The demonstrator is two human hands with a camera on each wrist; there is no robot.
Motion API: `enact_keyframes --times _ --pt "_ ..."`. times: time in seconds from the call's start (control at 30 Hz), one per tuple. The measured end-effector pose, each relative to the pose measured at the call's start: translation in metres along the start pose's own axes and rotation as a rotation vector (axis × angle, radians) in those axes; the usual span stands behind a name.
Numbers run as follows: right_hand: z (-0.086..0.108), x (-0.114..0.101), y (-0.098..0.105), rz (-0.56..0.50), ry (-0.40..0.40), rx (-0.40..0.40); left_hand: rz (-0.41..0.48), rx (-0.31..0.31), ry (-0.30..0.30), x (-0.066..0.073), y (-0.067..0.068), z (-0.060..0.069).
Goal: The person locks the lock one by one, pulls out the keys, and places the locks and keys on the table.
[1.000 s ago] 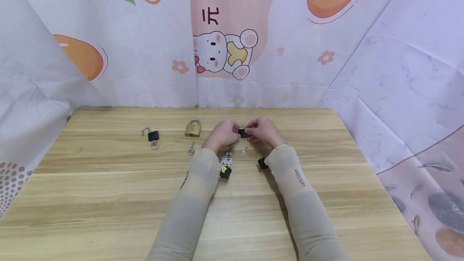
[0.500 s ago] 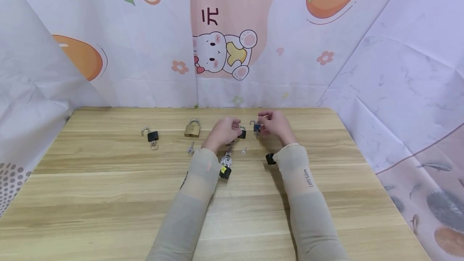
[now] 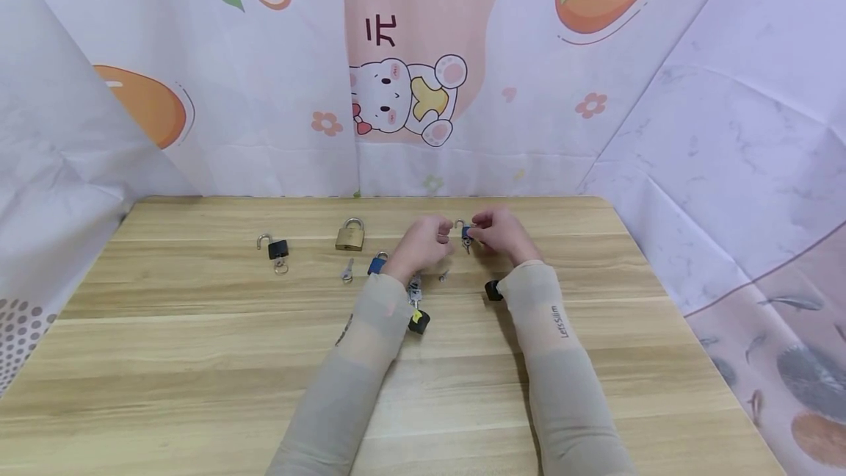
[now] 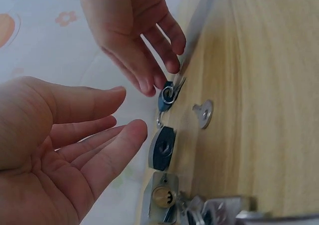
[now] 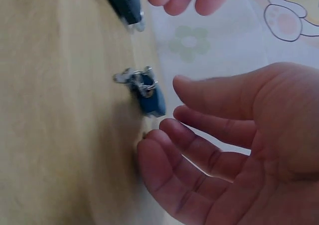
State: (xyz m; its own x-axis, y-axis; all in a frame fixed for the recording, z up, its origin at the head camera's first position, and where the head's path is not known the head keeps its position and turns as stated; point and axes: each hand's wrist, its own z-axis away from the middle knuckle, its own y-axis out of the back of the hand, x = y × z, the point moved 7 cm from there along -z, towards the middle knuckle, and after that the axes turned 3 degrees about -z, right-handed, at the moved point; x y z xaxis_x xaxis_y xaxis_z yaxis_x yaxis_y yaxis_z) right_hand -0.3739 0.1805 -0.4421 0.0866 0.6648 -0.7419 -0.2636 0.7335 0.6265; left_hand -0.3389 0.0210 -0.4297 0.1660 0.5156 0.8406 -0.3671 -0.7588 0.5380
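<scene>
A small blue padlock (image 3: 467,233) with its shackle swung open and keys on a ring in it is at the back of the table. Beside it is my right hand (image 3: 504,232); in the right wrist view the thumb and the loosely bent fingers (image 5: 157,162) stand apart from the padlock (image 5: 149,98). My left hand (image 3: 424,243) hovers to its left, fingers extended and holding nothing. It hides a black padlock (image 4: 162,147) from the head view. A small loose key (image 4: 203,113) lies in front of these padlocks.
To the left are a brass padlock (image 3: 349,237), a loose key (image 3: 347,270), an open black padlock (image 3: 278,249) with keys, and another blue padlock (image 3: 378,264). Metal keys (image 3: 415,289) lie below my left hand. A printed curtain (image 3: 264,123) hangs behind the table.
Both hands were at the black padlock; my right hand has moved right to the open blue one. My left hand has let go and shifted slightly right, exposing the other blue padlock.
</scene>
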Motion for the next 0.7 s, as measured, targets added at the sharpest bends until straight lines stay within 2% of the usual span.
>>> enact_keyframes --times 0.1,0.33,0.47,0.57,0.7 --pt "-0.001 0.001 -0.003 0.045 -0.009 -0.018 -0.009 -0.021 -0.006 0.001 -0.003 0.000" --pt "-0.001 0.001 -0.007 0.069 0.000 -0.041 -0.051 -0.040 -0.017 0.000 -0.009 -0.002" --pt "-0.001 0.001 -0.008 0.077 0.006 -0.054 -0.047 -0.048 -0.011 0.001 -0.012 -0.001" --pt "-0.001 0.001 -0.009 0.086 0.009 -0.060 0.002 -0.063 0.018 0.001 -0.016 0.000" --pt "0.000 -0.001 -0.010 0.094 0.022 -0.072 0.129 -0.101 0.059 -0.002 -0.024 0.000"
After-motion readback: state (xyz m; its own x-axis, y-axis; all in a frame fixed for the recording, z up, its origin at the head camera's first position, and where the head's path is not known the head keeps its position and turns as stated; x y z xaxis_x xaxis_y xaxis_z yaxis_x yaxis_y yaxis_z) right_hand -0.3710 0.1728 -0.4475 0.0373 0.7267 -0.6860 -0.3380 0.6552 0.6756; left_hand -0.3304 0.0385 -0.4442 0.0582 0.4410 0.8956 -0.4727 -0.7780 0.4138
